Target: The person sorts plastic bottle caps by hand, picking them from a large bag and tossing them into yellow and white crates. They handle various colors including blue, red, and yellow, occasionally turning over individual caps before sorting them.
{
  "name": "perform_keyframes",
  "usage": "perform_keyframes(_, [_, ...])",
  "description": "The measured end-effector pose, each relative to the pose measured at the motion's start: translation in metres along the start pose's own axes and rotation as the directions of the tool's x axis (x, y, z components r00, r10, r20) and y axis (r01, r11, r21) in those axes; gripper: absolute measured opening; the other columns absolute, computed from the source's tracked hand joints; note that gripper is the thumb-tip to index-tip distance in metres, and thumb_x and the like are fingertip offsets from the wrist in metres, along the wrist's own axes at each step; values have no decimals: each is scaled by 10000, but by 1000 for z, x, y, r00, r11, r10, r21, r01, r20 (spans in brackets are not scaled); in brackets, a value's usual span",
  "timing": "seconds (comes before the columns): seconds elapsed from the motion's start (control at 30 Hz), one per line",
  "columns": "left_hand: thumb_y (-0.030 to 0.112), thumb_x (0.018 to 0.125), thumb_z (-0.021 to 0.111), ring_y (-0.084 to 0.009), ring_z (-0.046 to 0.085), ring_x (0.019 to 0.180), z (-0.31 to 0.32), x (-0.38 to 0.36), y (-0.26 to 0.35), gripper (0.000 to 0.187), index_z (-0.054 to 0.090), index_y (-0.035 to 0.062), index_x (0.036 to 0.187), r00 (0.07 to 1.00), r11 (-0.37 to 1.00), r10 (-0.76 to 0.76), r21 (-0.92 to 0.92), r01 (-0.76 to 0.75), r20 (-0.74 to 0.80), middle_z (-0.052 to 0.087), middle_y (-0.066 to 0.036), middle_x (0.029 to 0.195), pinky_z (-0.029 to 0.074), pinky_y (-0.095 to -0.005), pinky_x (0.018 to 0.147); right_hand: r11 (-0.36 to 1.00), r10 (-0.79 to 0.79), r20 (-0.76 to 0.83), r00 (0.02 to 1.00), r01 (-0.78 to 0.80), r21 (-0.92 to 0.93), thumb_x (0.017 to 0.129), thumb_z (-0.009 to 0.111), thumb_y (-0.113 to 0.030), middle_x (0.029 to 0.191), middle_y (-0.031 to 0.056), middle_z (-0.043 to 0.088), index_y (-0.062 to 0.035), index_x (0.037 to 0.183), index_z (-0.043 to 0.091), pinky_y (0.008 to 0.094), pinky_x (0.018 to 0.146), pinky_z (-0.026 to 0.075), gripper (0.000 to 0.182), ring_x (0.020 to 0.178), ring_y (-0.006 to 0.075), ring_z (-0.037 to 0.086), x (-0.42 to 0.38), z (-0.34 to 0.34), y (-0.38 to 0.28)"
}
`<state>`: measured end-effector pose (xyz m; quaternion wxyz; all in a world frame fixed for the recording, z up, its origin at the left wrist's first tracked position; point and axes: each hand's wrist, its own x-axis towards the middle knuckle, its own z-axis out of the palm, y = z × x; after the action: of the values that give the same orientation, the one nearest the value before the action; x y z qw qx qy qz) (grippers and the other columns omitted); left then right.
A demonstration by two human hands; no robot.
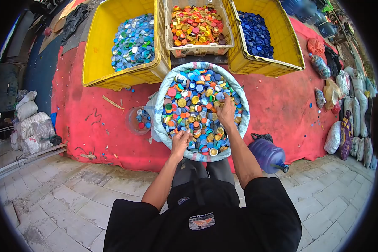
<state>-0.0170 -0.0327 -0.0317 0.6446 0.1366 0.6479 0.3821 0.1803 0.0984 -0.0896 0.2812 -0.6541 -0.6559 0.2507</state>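
A round sack with a rolled pale rim [158, 110], full of mixed bottle caps [199, 89], stands right in front of me. My left hand [181, 140] is over the lower left of the caps, fingers drawn together; whatever they pinch is too small to make out. Over the right part of the caps is my right hand [226, 111], its fingers pointing down among them and bent inward. A yellowish cap lies at its fingertips, but I cannot tell whether it is held.
Beyond the sack stand a yellow crate [95, 50] of light blue and green caps, a pale crate [189, 49] of red, orange and yellow caps, and another yellow crate [287, 46] of dark blue caps. A clear tub [135, 126] sits left, a blue water jug [268, 156] right.
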Motion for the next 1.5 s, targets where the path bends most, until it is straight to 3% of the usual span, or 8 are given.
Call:
perform_keyframes(0.17, [297,900,656,-44,456,559,12,21,-10,242,576,73,854,993,991,111,77,-114,42,535,27,666,368,-199,535,813,290,61,955,-280,511,760,698,-15,1009,120,606,2,1254,450,346,753,495,553,899,201,587,-9,-27,-8])
perform_keyframes(0.3, [174,868,669,-89,612,677,45,30,8,210,586,-3,945,955,899,287,322,-296,77,662,-67,741,451,-223,580,82,376,289,880,-342,936,744,558,-50,963,72,567,-15,1176,496,342,782,480,438,884,185,572,-37,-53,18])
perform_keyframes(0.53, [174,768,727,-256,605,842,111,81,15,400,564,18,1099,802,478,563,713,-513,199,691,-88,897,462,-392,770,-348,322,436,840,-323,880,707,553,-114,956,100,623,-21,1045,542,384,759,506,351,876,243,621,-90,-80,32])
perform_keyframes(0.7, [257,747,756,-311,556,897,154,100,21,438,551,34,1062,663,145,678,827,-544,317,654,-112,946,419,-446,798,-314,353,452,820,-351,882,741,516,-130,944,100,623,-25,1046,547,377,731,509,324,825,230,633,-110,-90,31])
perform_keyframes(0.9, [286,764,746,-335,590,891,180,113,28,396,535,10,954,776,25,564,933,-358,282,638,-162,934,439,-453,775,-335,377,482,791,-368,867,749,512,-107,926,97,613,-20,1062,543,366,692,488,326,816,207,613,-123,-99,38])
perform_keyframes(1.17, [136,784,704,-300,627,747,166,123,20,246,598,16,972,767,303,598,819,-486,234,660,-142,813,485,-413,699,-283,419,517,746,-434,855,822,554,-134,885,66,604,-53,1023,551,329,664,474,216,783,173,594,-115,-103,49])
perform_keyframes(1.33, [81,812,706,-154,624,785,142,100,43,233,588,56,1012,954,964,251,48,-262,168,648,-52,877,497,-283,684,98,539,494,682,-634,767,839,667,-165,734,8,568,-64,938,562,251,530,421,176,604,109,542,-79,-90,48])
perform_keyframes(1.5, [215,871,661,-175,594,870,103,71,47,186,577,97,987,956,837,109,-543,58,271,618,-43,920,475,-330,731,560,529,349,773,-627,541,812,720,-122,665,-12,579,-29,924,580,224,491,386,202,557,61,510,-33,-62,45])
